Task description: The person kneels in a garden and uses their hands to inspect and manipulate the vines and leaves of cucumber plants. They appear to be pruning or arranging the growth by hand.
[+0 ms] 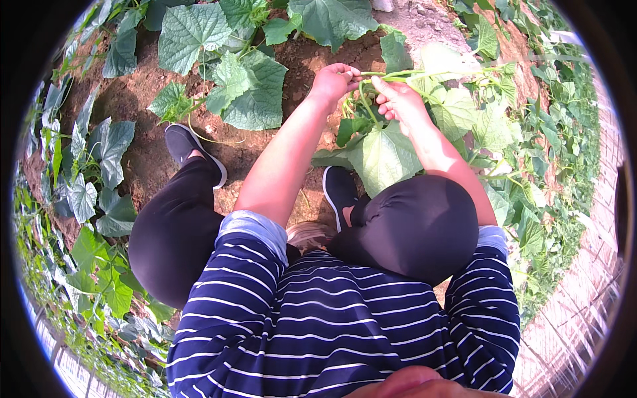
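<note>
My left hand (338, 82) pinches the end of a thin green vine stem (405, 74) between thumb and fingers, ahead of my knees. Close to its right, my right hand (400, 102) holds the same bundle of stems, thumb pointing up and fingers curled. The stems run off to the right into sunlit leaves. A large pale-green lobed leaf (385, 154) hangs below my right hand, near my right knee. Thin stalks and small yellowish bits dangle between the two hands. Exactly how the fingertips close on the stem is partly hidden.
Broad-leaved vines, like cucumber plants (256, 89), grow on brown soil (239, 164) ahead and to the left. More leafy vines (537, 134) fill the right side. My dark shoes (341, 191) stand on the soil among them. A pale paved strip (572, 308) curves along the far right.
</note>
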A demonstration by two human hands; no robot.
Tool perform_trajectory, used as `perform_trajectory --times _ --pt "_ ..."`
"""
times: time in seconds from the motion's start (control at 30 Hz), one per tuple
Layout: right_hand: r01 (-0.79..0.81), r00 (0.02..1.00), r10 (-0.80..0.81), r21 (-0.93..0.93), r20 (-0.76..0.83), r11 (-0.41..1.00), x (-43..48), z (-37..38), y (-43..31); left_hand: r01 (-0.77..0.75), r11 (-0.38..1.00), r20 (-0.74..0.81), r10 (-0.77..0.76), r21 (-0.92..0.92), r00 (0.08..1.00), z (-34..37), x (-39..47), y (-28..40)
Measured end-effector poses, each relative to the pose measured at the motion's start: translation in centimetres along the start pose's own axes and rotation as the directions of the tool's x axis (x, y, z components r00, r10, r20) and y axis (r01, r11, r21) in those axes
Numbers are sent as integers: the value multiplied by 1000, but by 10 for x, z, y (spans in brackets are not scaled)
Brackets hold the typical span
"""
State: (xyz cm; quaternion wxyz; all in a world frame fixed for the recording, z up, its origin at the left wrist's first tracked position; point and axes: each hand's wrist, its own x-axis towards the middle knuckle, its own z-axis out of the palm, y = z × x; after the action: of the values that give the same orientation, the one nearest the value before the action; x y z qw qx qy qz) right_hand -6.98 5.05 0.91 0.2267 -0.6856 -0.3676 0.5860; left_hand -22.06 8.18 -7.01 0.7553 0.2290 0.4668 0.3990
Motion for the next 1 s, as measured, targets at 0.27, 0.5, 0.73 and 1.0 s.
perform_trajectory --times 0.27,0.5,0.73,1.0 --pt "362 916 -310 191 -256 912 14 -10 24 -51 989 9 50 138 999 -28 24 25" --pt "412 903 -372 192 -214 891 6 -25 48 47 813 16 -70 580 997 -36 47 -16" --pt "418 902 -394 131 -176 899 -2 -25 42 -192 948 -45 210 253 977 -38 41 -37" --pt "435 897 -426 61 -119 898 -7 -24 43 -503 -174 492 -104 847 864 -4 36 4"
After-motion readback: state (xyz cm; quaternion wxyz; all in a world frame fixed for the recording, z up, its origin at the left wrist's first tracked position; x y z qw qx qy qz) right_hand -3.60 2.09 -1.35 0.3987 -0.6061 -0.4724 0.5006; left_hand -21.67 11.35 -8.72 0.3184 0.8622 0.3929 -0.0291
